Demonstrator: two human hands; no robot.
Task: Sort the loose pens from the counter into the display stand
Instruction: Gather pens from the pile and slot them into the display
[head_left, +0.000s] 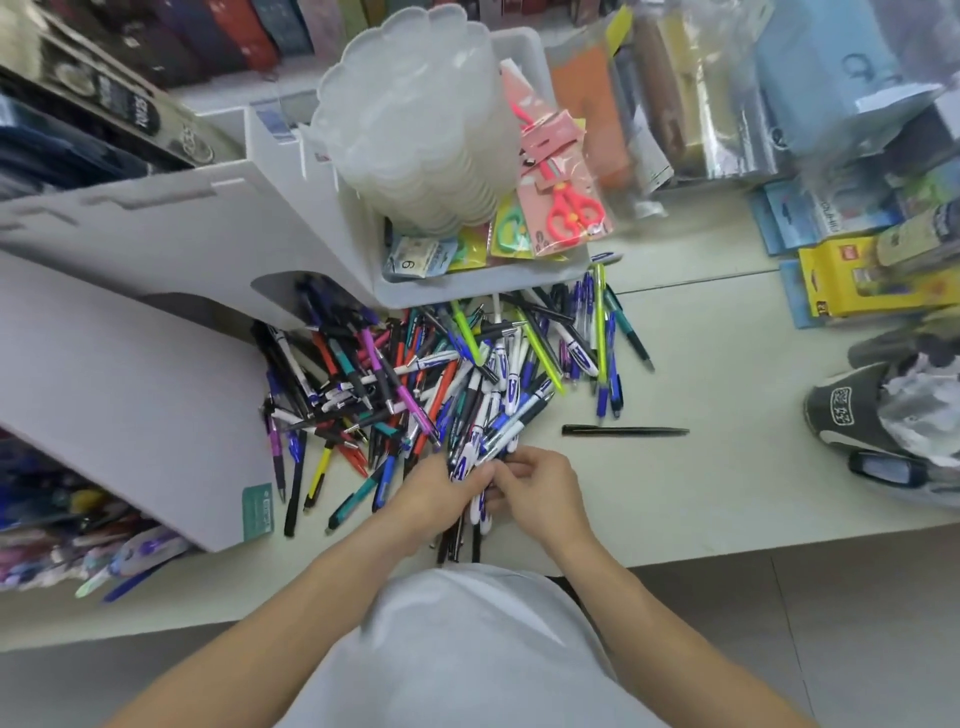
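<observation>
Display stand (135, 374): standing at far left on the counter (727, 415), white, tilted toward the camera; an arched opening at its top edge already holding some dark pens.
Pen pile (441, 374): lying between the stand and the white bin (467, 291), spilling toward the near edge; long axes pointing every way, no common direction.
Left hand (431, 488): reaching in at the near edge of the pile, fingers curling round a small bundle of blue-and-white pens (478, 499).
Bundle: running roughly from away to toward the body, lower ends sticking out below the hands.
Right hand (540, 488): meeting the left just beside it, fingertips pinching the same bundle, likely squaring the pens up.
Single black pen (623, 431): lying alone right of the pile, crosswise, well apart from the others and nearer the right hand.
Key relation: stand lying up and to the left of both hands, so the left hand being the nearer one for carrying the bundle over; bundle likely needing turning to line up with the opening.
Progress: judging early, most pens not yet sorted.
</observation>
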